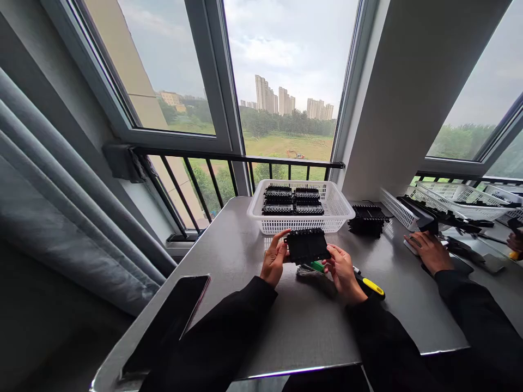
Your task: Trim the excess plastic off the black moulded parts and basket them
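A flat black plastic part (307, 246) with toothed edges is held up in front of the basket, its broad face towards me. My left hand (274, 259) pinches its left edge, thumb in front. The lower right corner sits between the fingers of my right hand (344, 272). Below it on the table lie a green-handled tool (317, 266), partly hidden, and a yellow-and-black handled tool (371, 286) beside my right wrist. Just beyond, a white plastic basket (300, 224) contains several similar black parts (293, 201).
A stack of black parts (366, 220) stands right of the basket. A dark phone-like slab (169, 321) lies on the grey table (306, 332) at left. A co-worker's hand (431, 251) rests at right near more white baskets (460, 198). A railing (245, 158) and windows are behind.
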Demonstrator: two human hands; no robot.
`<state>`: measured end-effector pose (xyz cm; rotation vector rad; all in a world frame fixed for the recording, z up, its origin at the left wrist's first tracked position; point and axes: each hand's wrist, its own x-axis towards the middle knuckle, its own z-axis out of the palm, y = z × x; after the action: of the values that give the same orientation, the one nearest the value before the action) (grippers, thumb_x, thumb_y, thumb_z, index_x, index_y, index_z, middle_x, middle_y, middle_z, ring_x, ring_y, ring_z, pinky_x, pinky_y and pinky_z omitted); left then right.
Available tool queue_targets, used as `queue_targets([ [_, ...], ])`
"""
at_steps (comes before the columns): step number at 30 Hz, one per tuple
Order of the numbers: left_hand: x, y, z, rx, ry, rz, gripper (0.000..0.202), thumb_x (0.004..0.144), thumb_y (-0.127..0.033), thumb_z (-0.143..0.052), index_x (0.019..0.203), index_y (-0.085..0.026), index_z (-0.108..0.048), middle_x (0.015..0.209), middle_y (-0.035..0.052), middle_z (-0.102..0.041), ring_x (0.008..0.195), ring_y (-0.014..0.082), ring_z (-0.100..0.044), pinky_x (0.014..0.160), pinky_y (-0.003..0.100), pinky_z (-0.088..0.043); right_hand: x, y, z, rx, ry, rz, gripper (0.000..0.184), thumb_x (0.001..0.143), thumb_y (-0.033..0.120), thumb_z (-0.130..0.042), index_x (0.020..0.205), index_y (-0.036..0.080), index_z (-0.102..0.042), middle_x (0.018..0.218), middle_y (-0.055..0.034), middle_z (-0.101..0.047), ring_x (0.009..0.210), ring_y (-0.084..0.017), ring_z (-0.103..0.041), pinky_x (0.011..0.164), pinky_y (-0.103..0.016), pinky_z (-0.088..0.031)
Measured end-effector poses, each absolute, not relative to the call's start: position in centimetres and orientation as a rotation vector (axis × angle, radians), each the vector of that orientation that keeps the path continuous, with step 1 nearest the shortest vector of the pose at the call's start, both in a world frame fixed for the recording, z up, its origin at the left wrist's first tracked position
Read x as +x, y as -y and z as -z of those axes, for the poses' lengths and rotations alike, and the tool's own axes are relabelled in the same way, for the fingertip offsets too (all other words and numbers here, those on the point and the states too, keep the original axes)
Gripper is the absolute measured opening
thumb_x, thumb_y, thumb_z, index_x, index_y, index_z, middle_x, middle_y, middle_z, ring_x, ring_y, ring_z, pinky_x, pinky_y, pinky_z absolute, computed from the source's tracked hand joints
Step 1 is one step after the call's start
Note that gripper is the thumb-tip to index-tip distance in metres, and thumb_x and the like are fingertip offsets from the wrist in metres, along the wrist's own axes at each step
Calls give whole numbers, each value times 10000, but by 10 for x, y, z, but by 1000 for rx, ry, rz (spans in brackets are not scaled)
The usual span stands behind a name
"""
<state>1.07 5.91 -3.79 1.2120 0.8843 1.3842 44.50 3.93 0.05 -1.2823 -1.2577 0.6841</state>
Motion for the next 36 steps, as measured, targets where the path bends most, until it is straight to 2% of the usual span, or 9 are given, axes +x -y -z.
queue_targets([
  [3,14,-59,37,1084,-845,-1295,666,784,-538,-598,1346,-231,-416,758,10,-625,630,180,-634,524,314,-565,415,-29,-13,-1331,1190,-526,109,767,408,-597,759,303,-625,705,-18,-584,816,-241,-597,684,-395,-486],
  [7,11,-67,48,1087,-938,-1295,825,636,-318,-759,1337,-235,-331,700,-29,-642,518,151,-618,441,258,-531,323,-17,-5,-1404,1369,-466,252,823,473,-540,894,269,-670,788,-30,-638,854,-248,-608,714,-387,-485],
  [9,7,-72,54,1076,-959,-1267,790,583,-242,-768,1263,-215,-367,639,-53,-624,468,140,-593,422,251,-518,278,-17,9,-1412,1445,-491,280,795,482,-595,921,248,-683,809,-32,-661,850,-255,-613,713,-371,-490],
  [12,4,-76,59,1023,-949,-1266,712,551,-214,-766,1160,-204,-399,632,-54,-626,459,139,-585,416,264,-522,248,-18,35,-1480,1577,-478,285,802,445,-618,961,224,-700,912,-68,-692,911,-278,-612,769,-370,-479],
  [14,5,-77,60,989,-933,-1291,672,542,-215,-772,1104,-209,-404,661,-48,-634,462,135,-585,412,266,-522,254,-17,49,-1691,1791,-293,298,852,377,-572,1074,214,-685,1030,-99,-681,1010,-287,-593,854,-378,-450],
  [16,6,-75,59,965,-929,-1311,644,539,-225,-785,1060,-212,-406,686,-40,-637,475,138,-595,411,267,-523,266,-14,60,-1861,1949,-159,322,876,344,-553,1146,204,-658,1073,-109,-666,1041,-281,-589,874,-364,-442],
  [22,8,-74,57,923,-958,-1362,673,534,-286,-832,1047,-217,-402,718,-32,-634,482,146,-608,416,278,-528,272,-9,71,-1984,2059,42,357,936,384,-504,1237,215,-593,1081,-97,-649,986,-249,-614,749,-316,-473],
  [32,9,-74,58,906,-965,-1412,655,543,-312,-836,1035,-206,-417,726,-24,-637,485,146,-619,420,264,-522,273,3,68,-2019,2057,117,308,941,375,-528,1192,216,-609,1015,-79,-666,926,-241,-642,705,-309,-473],
  [36,8,-76,60,885,-960,-1438,635,547,-283,-831,1016,-205,-409,735,-21,-640,487,146,-620,413,264,-525,275,8,70,-2008,2072,147,320,953,379,-512,1217,216,-591,1030,-82,-662,949,-234,-636,732,-300,-469],
])
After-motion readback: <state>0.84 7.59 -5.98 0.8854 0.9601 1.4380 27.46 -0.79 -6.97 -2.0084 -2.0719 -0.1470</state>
